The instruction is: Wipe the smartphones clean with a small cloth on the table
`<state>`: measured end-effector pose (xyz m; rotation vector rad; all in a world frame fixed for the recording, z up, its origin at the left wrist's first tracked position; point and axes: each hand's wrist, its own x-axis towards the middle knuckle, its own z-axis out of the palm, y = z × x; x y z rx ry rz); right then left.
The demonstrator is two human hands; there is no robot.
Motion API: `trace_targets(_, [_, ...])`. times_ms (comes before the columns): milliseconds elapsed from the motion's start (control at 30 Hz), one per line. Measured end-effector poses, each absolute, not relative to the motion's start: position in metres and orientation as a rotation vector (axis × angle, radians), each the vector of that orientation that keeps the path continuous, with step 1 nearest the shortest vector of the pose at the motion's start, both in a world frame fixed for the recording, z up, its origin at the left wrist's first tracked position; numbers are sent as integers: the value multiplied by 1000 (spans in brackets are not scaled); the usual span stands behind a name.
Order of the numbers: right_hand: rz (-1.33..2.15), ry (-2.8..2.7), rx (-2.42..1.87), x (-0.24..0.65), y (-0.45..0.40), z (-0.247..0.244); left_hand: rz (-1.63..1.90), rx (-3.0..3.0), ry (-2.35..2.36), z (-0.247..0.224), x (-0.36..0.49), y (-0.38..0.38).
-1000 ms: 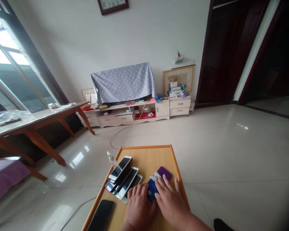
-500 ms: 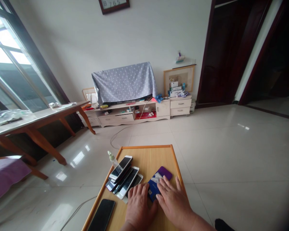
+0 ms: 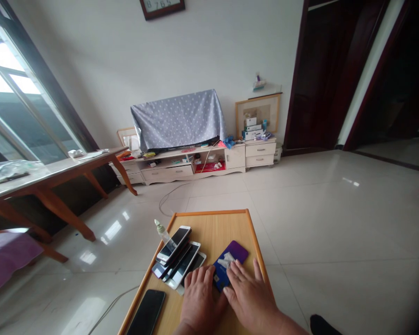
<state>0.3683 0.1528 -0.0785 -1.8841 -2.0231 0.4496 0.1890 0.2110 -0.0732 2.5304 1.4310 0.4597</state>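
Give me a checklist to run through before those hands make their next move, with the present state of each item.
1. Blue-purple phone lying flat on the wooden table: ok.
2. Left hand at the phone's edge: ok; how firmly it holds, cannot tell.
3. Crumpled white wipe under the fingertips of the right hand: ok.
4. Phone pile squared up: not ok, the phones overlap askew.
5. Separate black phone apart from the left hand: ok, bare wood shows between.
6. Liquid left in the bottle beside the pile: cannot tell.
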Motion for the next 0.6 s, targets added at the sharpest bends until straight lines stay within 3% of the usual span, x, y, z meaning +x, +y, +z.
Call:
trace_targets(167, [335,-1927,-2089,387,164,-69,494,2547,1448,-74,190,210])
trace_targets(433, [467,-2007,-1870,369,148,-78,465,2549,1411,-74,189,212])
trace_targets(600, [387,-1942,-1998,386,158,-72,505,2567,1429,-78,189,212])
